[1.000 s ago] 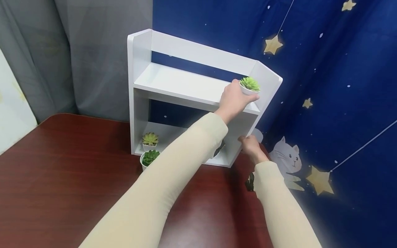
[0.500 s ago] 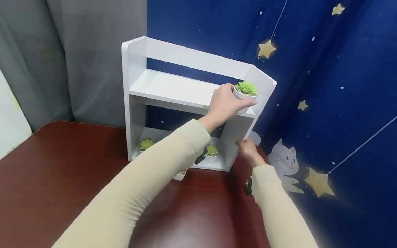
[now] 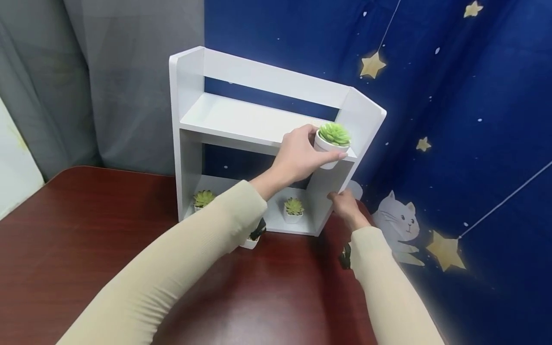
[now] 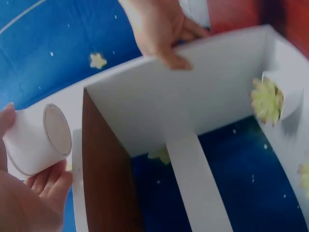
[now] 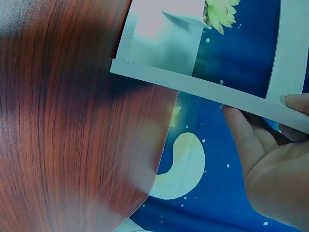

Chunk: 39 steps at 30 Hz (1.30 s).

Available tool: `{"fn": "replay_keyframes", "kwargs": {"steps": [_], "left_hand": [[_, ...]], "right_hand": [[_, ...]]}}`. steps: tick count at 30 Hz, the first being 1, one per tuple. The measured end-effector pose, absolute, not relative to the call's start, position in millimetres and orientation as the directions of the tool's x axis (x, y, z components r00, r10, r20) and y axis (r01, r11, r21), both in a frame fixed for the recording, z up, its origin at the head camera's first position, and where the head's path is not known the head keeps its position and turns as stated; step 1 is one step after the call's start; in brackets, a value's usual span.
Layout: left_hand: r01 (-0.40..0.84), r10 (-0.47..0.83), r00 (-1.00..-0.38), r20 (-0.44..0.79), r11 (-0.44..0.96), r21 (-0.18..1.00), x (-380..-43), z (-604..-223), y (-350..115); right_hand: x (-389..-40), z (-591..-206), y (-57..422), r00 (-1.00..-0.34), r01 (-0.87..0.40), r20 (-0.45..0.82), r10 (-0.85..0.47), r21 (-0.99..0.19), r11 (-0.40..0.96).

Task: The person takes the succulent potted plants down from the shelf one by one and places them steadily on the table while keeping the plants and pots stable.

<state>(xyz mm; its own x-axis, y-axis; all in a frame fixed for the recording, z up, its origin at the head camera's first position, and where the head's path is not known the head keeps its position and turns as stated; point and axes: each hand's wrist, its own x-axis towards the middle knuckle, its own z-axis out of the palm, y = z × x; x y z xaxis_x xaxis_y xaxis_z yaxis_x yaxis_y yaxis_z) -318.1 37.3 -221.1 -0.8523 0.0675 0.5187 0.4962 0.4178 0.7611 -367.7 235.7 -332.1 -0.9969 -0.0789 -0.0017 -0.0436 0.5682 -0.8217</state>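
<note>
A white pot (image 3: 324, 144) topped by a bright green succulent (image 3: 334, 134) is held upright by the left hand (image 3: 297, 154), just in front of the upper board of a white shelf unit (image 3: 241, 117), near its right end. The grip of this hand is curled around the pot, with the thumb laid across the near side; the underside of the pot is exposed in the left wrist view, and whether the board is touched by it cannot be told. The right side panel of the unit is pinched low down by the right hand (image 3: 346, 206), with digits placed on both of its faces. On the lower board, a small potted plant (image 3: 204, 198) is seen at the left, partly covered by the left sleeve (image 3: 202, 239), and another potted succulent (image 3: 293, 210) is set near the right panel. A further white container (image 3: 249, 243), mostly hidden by the same arm, is seen on the reddish-brown desk (image 3: 276, 297) in front of the unit. The unit is backed by a blue curtain (image 3: 431, 72) printed with stars.
</note>
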Motion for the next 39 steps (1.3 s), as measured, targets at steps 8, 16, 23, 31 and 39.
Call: {"fn": "replay_keyframes", "kwargs": {"steps": [8, 16, 23, 31, 39], "left_hand": [[0.528, 0.121, -0.837, 0.533, 0.432, 0.731, -291.3, -255.1, 37.3], [0.473, 0.058, -0.867, 0.495, 0.411, 0.779, -285.3, -290.1, 26.9], [0.454, 0.021, -0.877, 0.481, 0.365, 0.812, -283.6, -306.5, 26.0], [0.372, 0.007, -0.916, 0.402, 0.394, 0.841, -282.4, -317.9, 25.6], [0.342, 0.052, -0.933, 0.356, 0.434, 0.834, -283.1, -330.6, 21.9]], "right_hand": [[-368.9, -331.7, 237.3, -0.998, -0.040, 0.007, -0.060, -0.820, 0.571], [-370.0, -331.4, 238.6, -0.999, 0.020, -0.041, -0.025, -0.832, 0.554], [-372.2, -330.5, 241.4, -1.000, 0.023, -0.031, -0.005, -0.827, 0.561], [-369.8, -330.4, 242.5, -0.999, 0.027, -0.037, -0.007, -0.825, 0.565], [-367.9, -330.0, 240.4, -0.999, 0.016, -0.033, -0.020, -0.826, 0.564]]}}
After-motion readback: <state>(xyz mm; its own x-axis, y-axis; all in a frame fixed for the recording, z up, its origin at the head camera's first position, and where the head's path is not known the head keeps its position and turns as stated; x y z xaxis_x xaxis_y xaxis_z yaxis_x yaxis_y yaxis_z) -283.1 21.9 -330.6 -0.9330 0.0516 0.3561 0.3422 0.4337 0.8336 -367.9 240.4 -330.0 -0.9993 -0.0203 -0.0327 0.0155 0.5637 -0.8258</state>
